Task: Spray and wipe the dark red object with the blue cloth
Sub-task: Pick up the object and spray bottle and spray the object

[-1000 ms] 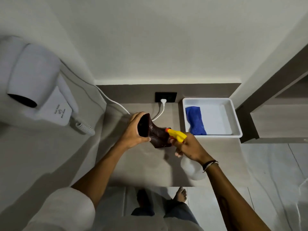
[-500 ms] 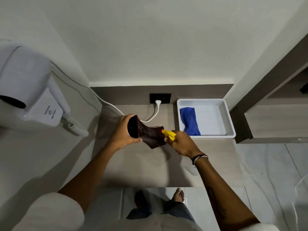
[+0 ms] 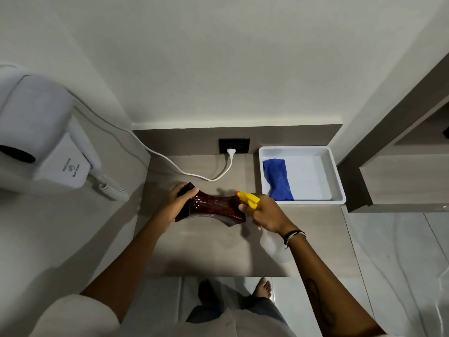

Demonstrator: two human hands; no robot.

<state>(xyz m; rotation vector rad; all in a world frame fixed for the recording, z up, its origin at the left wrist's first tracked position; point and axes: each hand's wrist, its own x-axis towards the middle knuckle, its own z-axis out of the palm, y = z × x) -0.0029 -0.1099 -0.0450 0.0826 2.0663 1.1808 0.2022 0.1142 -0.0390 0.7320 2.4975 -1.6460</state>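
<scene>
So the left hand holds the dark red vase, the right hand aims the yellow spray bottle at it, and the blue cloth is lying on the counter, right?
Not quite: the head view shows the blue cloth lying inside the white tray, not on the counter.

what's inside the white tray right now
Only the blue cloth, crumpled along the left side of the white tray. The remaining floor looks bare; anything beneath the cloth is hidden.

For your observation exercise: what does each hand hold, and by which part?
Left hand: dark red object, by its left end. Right hand: spray bottle, at its yellow trigger head.
</scene>
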